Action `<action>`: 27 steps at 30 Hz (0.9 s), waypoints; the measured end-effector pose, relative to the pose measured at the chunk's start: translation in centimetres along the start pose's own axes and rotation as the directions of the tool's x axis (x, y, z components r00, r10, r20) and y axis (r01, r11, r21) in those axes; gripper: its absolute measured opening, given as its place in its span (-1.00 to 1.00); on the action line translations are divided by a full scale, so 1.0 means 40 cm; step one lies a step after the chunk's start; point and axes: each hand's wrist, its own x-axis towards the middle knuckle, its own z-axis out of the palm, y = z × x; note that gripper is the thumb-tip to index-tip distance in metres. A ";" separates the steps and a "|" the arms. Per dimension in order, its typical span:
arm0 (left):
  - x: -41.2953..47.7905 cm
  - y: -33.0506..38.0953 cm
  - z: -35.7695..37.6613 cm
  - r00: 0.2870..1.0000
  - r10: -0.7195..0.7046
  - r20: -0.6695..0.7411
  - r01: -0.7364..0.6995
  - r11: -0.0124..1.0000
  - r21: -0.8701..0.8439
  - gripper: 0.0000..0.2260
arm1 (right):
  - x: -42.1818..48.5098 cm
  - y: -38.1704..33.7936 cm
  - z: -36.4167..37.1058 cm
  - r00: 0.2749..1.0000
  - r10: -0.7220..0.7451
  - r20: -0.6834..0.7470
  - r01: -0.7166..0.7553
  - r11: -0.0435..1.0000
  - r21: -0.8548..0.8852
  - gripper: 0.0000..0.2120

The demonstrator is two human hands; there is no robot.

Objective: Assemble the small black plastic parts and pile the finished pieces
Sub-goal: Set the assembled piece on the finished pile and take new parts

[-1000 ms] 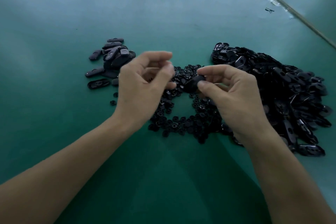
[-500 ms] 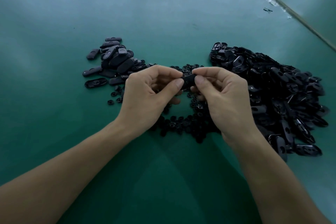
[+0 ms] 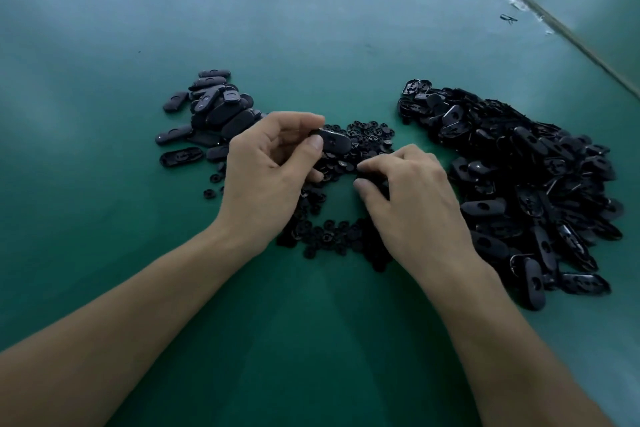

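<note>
The left hand (image 3: 266, 177) pinches an oval shell (image 3: 336, 144) between thumb and curled fingers, above the round clips (image 3: 367, 135). The right hand (image 3: 412, 204) curls its fingers into those clips; whether it holds one, I cannot tell. A loose pinch could drop it. The finished pile (image 3: 214, 107) lies at ten o'clock.

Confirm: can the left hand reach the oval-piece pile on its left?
Likely yes. The left hand sits right beside that pile, with nothing lying between them, though it is pinching an oval piece.
</note>
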 end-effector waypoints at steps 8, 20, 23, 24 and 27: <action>0.001 -0.004 0.000 0.999 -0.040 -0.003 0.040 0.999 0.020 -0.78 | 0.004 -0.012 0.000 0.997 0.076 -0.020 -0.076 0.997 -0.010 -0.85; -0.003 -0.008 -0.004 0.999 -0.037 0.018 0.036 0.999 0.018 -0.87 | 0.016 -0.014 0.003 0.991 0.071 -0.111 -0.060 0.993 0.105 -0.84; -0.002 -0.008 -0.006 0.999 -0.047 0.016 0.047 0.999 0.022 -0.87 | 0.016 -0.014 0.002 0.982 0.029 -0.184 0.018 0.968 0.250 -0.89; -0.002 -0.009 -0.006 0.999 -0.052 0.013 0.052 0.998 0.024 -0.87 | 0.015 -0.014 0.003 0.979 0.027 -0.200 0.036 0.952 0.305 -0.91; -0.002 -0.010 -0.007 0.998 -0.059 0.009 0.059 0.998 0.031 -0.87 | 0.013 -0.010 0.002 0.977 0.061 -0.202 0.047 0.870 0.490 -0.90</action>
